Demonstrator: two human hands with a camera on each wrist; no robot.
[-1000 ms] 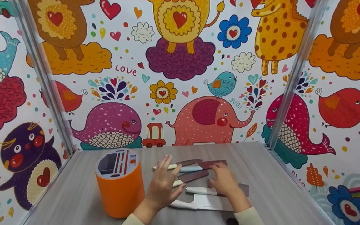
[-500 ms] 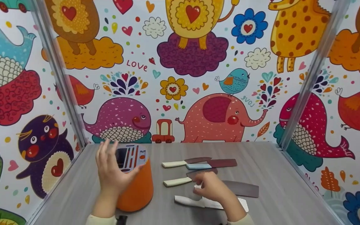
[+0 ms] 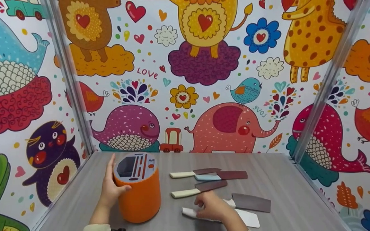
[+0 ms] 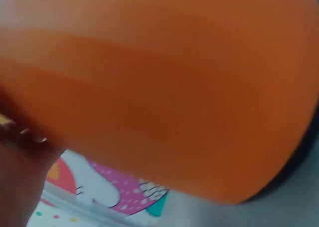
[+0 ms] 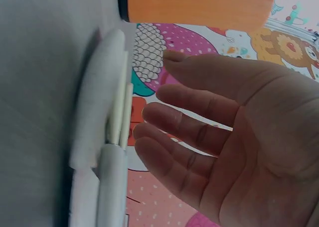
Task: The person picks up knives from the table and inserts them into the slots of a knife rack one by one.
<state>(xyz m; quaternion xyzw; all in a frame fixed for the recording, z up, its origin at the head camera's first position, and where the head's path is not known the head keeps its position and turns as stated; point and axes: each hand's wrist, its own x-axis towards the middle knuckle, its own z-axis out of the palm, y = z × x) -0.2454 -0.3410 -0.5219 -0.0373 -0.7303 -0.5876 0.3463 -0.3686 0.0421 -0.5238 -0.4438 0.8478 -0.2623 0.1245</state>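
An orange knife block (image 3: 140,199) with a grey slotted top stands at the left of the table. My left hand (image 3: 110,189) rests against its left side, thumb across the front and fingers pointing up. In the left wrist view the orange wall (image 4: 164,97) fills most of the picture. My right hand (image 3: 212,205) hovers over the white handle (image 3: 189,212) of the nearest cleaver. From the right wrist, the fingers (image 5: 174,119) look loosely bent and apart from that handle (image 5: 97,102). Part of this cleaver's blade (image 3: 248,218) is hidden by the right arm.
Behind it lies another white-handled cleaver (image 3: 252,202). Farther back are a cream-handled knife (image 3: 185,193), a blue-handled cleaver (image 3: 233,175) and another cream-handled knife (image 3: 181,174). Patterned walls (image 3: 185,64) enclose the grey table (image 3: 287,186).
My left hand has gone from above the knives to the knife block's left side. My right hand has shifted left and nearer, from the rear knives to the front cleaver's handle.
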